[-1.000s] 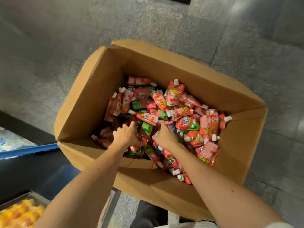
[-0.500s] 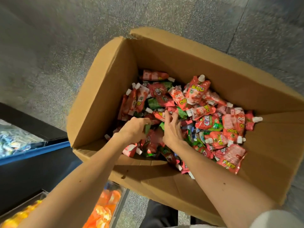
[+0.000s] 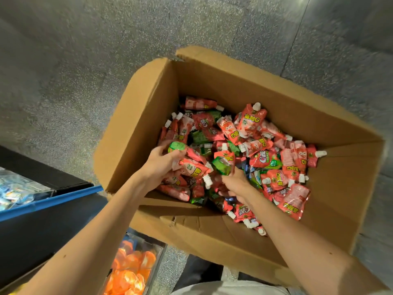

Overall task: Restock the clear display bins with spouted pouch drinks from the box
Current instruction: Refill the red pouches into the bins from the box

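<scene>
An open cardboard box stands on the floor, filled with red, pink and green spouted pouch drinks with white caps. Both my hands are inside it, near the front left. My left hand is closed around a bunch of pouches, one of them with a green end. My right hand grips more pouches, including a green one sticking up above the fingers. A clear display bin with orange packs sits at the lower left, under my left forearm.
A dark shelf unit with a blue edge strip lies at the left, with bluish packets behind it. Grey speckled floor surrounds the box. A dark shoe or trouser leg shows below the box.
Both hands went from spread on the pile to closed around bunches of pouches, lifted slightly. The view has shifted, so the box now sits further right.
</scene>
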{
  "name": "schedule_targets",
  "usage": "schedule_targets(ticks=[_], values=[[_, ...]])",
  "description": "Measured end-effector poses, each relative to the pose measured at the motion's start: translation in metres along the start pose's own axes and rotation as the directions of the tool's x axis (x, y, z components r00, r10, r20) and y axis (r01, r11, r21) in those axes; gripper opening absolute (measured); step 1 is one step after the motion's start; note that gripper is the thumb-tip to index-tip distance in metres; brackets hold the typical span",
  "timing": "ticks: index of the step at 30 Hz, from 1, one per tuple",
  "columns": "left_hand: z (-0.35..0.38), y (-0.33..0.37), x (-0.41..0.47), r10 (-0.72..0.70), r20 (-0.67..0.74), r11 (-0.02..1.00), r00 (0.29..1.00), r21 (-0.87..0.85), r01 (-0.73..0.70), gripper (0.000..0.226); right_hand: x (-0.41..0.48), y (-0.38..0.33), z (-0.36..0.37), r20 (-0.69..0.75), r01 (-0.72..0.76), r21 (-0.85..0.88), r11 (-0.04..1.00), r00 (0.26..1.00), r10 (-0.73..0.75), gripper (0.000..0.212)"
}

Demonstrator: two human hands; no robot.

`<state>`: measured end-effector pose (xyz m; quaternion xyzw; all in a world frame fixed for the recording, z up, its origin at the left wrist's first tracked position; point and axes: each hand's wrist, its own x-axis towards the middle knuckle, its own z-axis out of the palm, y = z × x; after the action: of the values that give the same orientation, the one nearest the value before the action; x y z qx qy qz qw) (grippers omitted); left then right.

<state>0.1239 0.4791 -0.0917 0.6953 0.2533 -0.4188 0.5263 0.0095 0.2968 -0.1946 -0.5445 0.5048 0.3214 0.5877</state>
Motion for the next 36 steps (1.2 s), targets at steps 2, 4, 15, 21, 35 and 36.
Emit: schedule_targets(ticks=[2, 4, 15, 21, 35, 36], values=[[-0.002, 0.000, -0.008, -0.047, -0.017, 0.991, 0.999, -0.127, 0.045, 0.037, -0.015, -0.006, -0.013, 0.038, -0.041, 0.135, 0.990, 0.999, 0.036, 0.052], [-0.002, 0.002, -0.019, -0.067, 0.051, 0.959, 0.996, -0.272, 0.078, 0.033, -0.038, -0.017, -0.025, 0.103, -0.045, 0.216, 0.975, 0.994, 0.023, 0.062], [0.014, 0.032, -0.128, 0.128, 0.053, 0.595, 0.990, -0.803, -0.034, 0.018, -0.186, -0.078, -0.024, 0.249, 0.347, 0.174, 0.922, 0.890, -0.382, 0.044], [-0.011, 0.008, -0.200, 0.284, -0.362, 0.536, 0.888, -0.708, -0.460, 0.053, -0.259, -0.085, 0.016, 0.356, 0.564, 0.162, 0.810, 0.732, -0.581, 0.028], [-0.086, -0.172, -0.457, 0.351, -0.934, 0.360, -0.062, 0.196, -0.912, 0.048, -0.453, 0.055, 0.182, 0.875, 0.711, 0.125, 0.692, 0.250, -0.415, 0.025], [-0.092, -0.186, -0.471, 0.334, -0.936, 0.360, -0.114, 0.239, -0.902, 0.048, -0.465, 0.068, 0.196, 0.891, 0.706, 0.111, 0.699, 0.241, -0.385, 0.026]])
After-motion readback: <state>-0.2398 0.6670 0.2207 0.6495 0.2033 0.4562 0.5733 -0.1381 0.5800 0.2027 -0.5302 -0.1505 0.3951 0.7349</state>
